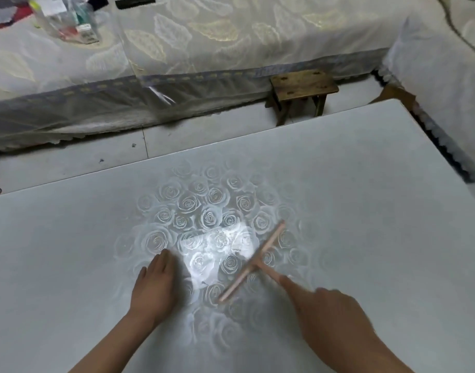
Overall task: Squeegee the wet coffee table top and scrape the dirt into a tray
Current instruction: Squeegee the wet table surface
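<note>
A pink T-shaped squeegee (pixel 253 261) lies with its blade on the white coffee table top (pixel 365 211), which has a grey rose pattern in the middle. My right hand (pixel 330 313) grips the squeegee's handle, with the index finger stretched along it toward the blade. The blade runs diagonally from lower left to upper right. My left hand (pixel 155 286) rests flat on the table, fingers straight, to the left of the blade. A bright wet reflection (pixel 220 246) shines between the two hands. No tray is in view.
A sofa with a leaf-patterned cover (pixel 204 49) runs along the far side. A small wooden stool (pixel 300 90) stands on the tiled floor (pixel 96 162) between sofa and table. A clear plastic bag with small items (pixel 69 20) lies on the sofa. Another covered seat (pixel 440 76) is at the right.
</note>
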A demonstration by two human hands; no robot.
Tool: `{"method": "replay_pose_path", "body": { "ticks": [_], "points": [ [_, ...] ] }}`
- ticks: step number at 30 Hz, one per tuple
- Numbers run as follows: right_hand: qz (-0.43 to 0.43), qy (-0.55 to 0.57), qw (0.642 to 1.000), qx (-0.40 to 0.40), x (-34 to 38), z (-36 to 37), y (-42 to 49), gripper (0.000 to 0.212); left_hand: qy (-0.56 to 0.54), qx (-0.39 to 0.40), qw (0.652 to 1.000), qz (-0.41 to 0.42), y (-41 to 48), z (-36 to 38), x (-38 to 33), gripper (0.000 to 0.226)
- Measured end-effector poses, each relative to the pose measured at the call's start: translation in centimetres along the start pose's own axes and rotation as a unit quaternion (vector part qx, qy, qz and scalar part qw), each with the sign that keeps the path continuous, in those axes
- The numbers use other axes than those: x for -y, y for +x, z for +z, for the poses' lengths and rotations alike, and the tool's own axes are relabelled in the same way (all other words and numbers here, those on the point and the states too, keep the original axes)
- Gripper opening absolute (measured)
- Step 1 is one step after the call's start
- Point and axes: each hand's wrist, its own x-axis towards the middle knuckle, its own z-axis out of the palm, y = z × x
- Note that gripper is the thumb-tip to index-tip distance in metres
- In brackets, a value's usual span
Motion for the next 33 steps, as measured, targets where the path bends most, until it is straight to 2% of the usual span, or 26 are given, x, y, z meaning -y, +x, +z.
{"method": "replay_pose_path", "body": {
  "ticks": [3, 4, 6, 7, 9, 11, 13, 16, 19, 21, 24, 28, 33],
  "points": [
    [-0.098, 0.016, 0.995, -0.024, 4.8, 0.4, 1.6, 0.048, -0.022, -0.02, 0.999, -0.026, -1.5, 0.2, 0.1, 0.046],
    [-0.133, 0.012, 0.991, -0.016, 6.9, 0.9, 2.0, 0.046, -0.043, -0.028, 0.998, -0.039, -2.1, 0.0, 0.0, 0.053],
    [-0.186, -0.005, 0.983, 0.005, 9.3, 2.0, 2.6, 0.05, -0.061, -0.019, 0.996, -0.06, -3.3, 0.1, 0.2, 0.078],
    [-0.189, -0.007, 0.982, 0.004, 9.3, 2.6, 2.9, 0.053, -0.047, -0.026, 0.997, -0.06, -3.8, 0.6, 0.6, 0.075],
    [-0.169, 0.004, 0.986, -0.015, 6.9, 3.5, 2.5, 0.056, -0.023, -0.035, 0.996, -0.074, -4.5, 1.7, 1.6, 0.048],
    [-0.145, -0.004, 0.989, -0.023, 3.0, 3.9, 1.2, 0.059, -0.048, -0.011, 0.995, -0.091, -5.0, 2.9, 2.5, 0.053],
    [-0.113, -0.016, 0.993, -0.003, -0.8, 3.1, -0.2, 0.064, -0.067, -0.003, 0.993, -0.096, -5.4, 3.8, 2.7, 0.049],
    [-0.087, -0.048, 0.995, 0.001, -3.1, 1.1, -1.4, 0.064, -0.066, -0.006, 0.995, -0.078, -6.0, 4.8, 2.5, 0.047],
    [-0.143, -0.058, 0.987, -0.05, -0.3, 0.5, -1.0, 0.064, -0.047, 0.001, 0.996, -0.072, -6.3, 5.6, 2.1, 0.05],
    [-0.191, -0.051, 0.976, -0.092, 3.2, 0.7, 0.5, 0.056, -0.035, 0.009, 0.996, -0.081, -6.6, 6.2, 1.9, 0.049],
    [-0.224, -0.081, 0.968, -0.085, 7.1, 1.3, 3.5, 0.047, -0.029, 0.003, 0.995, -0.096, -7.1, 6.5, 2.0, 0.044],
    [-0.169, -0.043, 0.982, -0.079, 2.6, 2.5, 3.7, 0.057, -0.036, 0.006, 0.995, -0.097, -7.8, 7.1, 2.2, 0.054],
    [-0.073, -0.062, 0.995, -0.022, -6.0, 3.0, -2.1, 0.057, -0.045, 0.027, 0.994, -0.091, -8.7, 7.5, 1.4, 0.052]
  ]
}}
